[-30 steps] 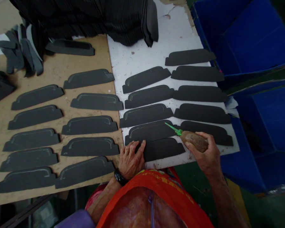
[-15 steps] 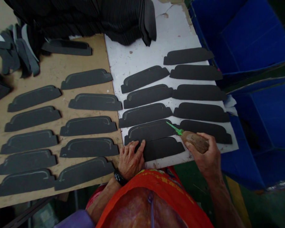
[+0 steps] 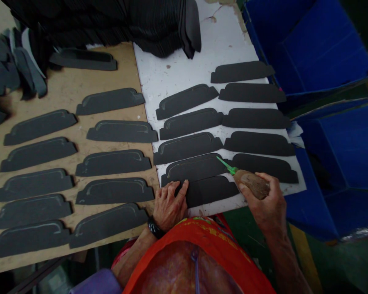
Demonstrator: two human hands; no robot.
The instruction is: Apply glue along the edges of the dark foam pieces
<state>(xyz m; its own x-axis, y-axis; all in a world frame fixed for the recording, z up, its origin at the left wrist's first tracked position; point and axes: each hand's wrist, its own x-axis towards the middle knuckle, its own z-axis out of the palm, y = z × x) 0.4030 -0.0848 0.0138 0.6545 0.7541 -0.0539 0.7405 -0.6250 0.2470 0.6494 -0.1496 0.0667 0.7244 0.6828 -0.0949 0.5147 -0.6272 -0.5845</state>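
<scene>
Flat black pieces lie in columns on the table; many carry a pale line along their upper edge. My left hand (image 3: 171, 206), with a black band on its wrist, rests with fingers spread on the lower left of a marked piece (image 3: 196, 168) and the left end of the unmarked front piece (image 3: 213, 191). In my right hand (image 3: 271, 202) is a brown bottle (image 3: 252, 183) with a green nozzle. The nozzle's tip is at the upper right edge of the marked piece. More unmarked pieces (image 3: 259, 143) lie in the right column.
A long dense stack of black pieces (image 3: 159, 26) stands at the table's back. Loose grey strips (image 3: 27, 65) are heaped at the back left. Two blue bins (image 3: 319, 45) stand beyond the table's right edge (image 3: 302, 173). A white scrap (image 3: 296, 134) sticks out at that edge.
The nozzle's tip has moved slightly to the right along the marked piece's upper edge. My left hand has stayed nearly in place. The view has shifted a little.
</scene>
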